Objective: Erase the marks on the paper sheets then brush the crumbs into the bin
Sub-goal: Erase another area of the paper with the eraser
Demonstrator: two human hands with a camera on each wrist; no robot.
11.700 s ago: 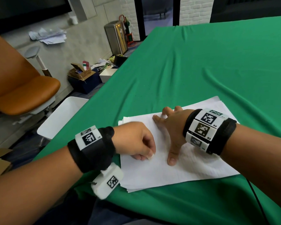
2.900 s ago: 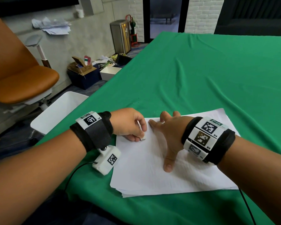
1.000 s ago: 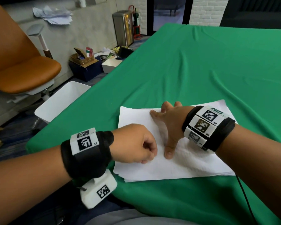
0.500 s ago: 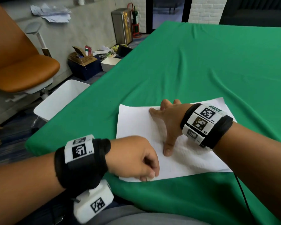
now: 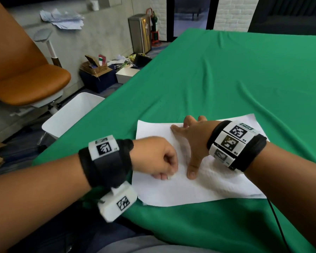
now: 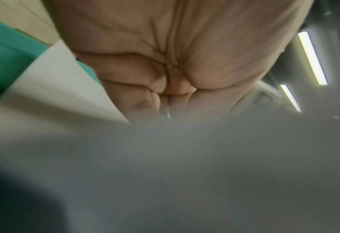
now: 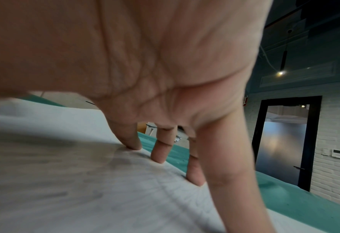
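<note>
Head view: paper sheets (image 5: 199, 187) are lying near the front edge of the green tabletop (image 5: 226, 73). Right hand (image 5: 192, 143) is pressing flat on the stack, fingers (image 7: 159, 151) spread straight, holding nothing. Left hand (image 5: 157, 157) is fisted on the paper beside the right thumb, fingers curling round a small white eraser (image 5: 170, 178), barely visible. White bin (image 5: 71, 117) is sitting on the floor left of the tabletop.

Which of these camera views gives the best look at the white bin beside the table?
The head view: the white bin sits on the floor beside the green table, its open top visible. Neither wrist view shows it; they show mostly palm, fingers and paper.
</note>
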